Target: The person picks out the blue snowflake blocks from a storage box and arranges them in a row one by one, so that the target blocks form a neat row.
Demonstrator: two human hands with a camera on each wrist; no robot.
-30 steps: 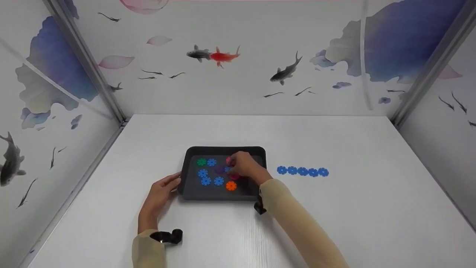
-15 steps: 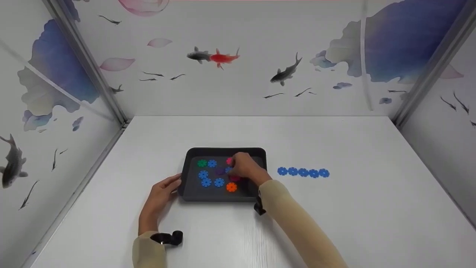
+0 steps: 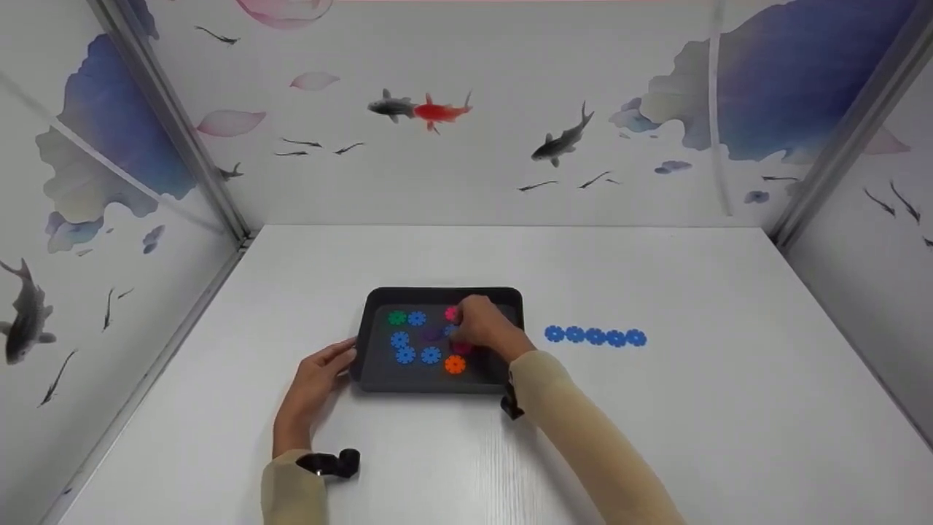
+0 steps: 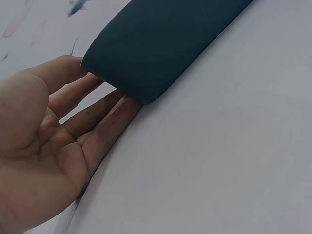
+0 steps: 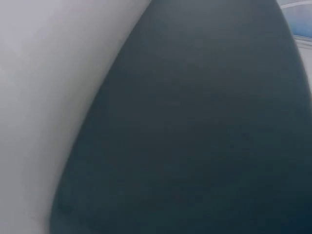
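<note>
My left hand [image 3: 315, 383] touches the outside of the left wall of a dark tray [image 3: 430, 386]. In the left wrist view, the thumb and loosely straight fingers of that hand [image 4: 58, 126] meet the tray's corner [image 4: 146, 53], their tips hidden behind it. Inside the tray, my right hand [image 3: 485, 324] has its fingers bent down and pinches a blue flower-shaped plastic disc [image 3: 449, 332], partly hidden by the fingertips. A purple disc [image 3: 433, 333], a pink disc [image 3: 451, 313] and a magenta disc [image 3: 461, 348] lie around these fingertips. The right wrist view shows only the tray's wall [image 5: 185, 122].
Several blue discs [image 3: 596, 336] lie in a row on the white table [image 3: 692, 408], right of the tray. Also in the tray are a green disc [image 3: 396, 318], an orange disc [image 3: 455, 364] and several blue discs [image 3: 405, 355]. Printed walls enclose the table.
</note>
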